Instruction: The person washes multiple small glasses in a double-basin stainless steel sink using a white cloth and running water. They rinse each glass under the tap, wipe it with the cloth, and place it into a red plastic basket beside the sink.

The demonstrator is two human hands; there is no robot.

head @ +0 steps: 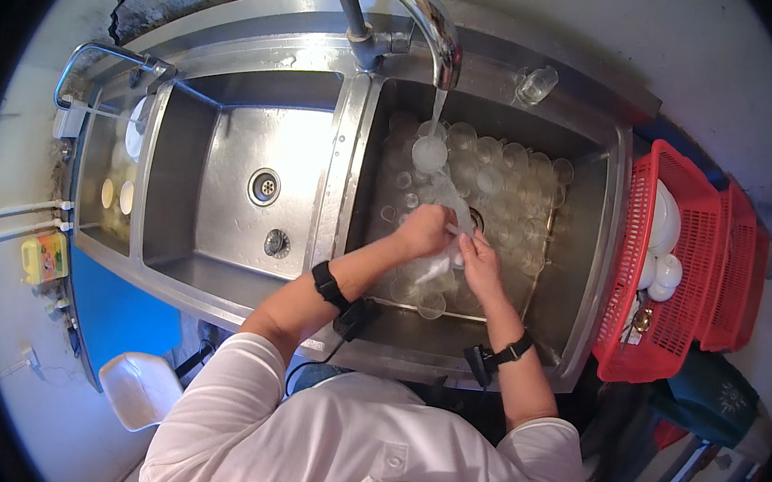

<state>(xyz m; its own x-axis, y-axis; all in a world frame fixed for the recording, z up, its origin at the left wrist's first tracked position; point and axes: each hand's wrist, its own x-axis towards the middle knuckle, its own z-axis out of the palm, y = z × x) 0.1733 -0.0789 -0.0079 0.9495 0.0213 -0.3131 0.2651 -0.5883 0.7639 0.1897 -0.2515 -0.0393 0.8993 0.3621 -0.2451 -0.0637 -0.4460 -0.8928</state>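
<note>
Both hands are over the right basin of a steel sink. My left hand is closed around part of a wet white cloth. My right hand pinches the cloth beside it, thumb on top. A translucent, filmy stretch, cloth or splashing water, rises from between the hands; which it is, I cannot tell. Water runs from the chrome faucet onto a round glass above the hands. Many clear glasses lie in cloudy water across the basin floor, around the drain.
A glass lies on the back ledge. The middle basin holds a drain strainer. Cups and a plate are in the far left basin under running water. At right, a red plastic basket holds white bowls and metal utensils.
</note>
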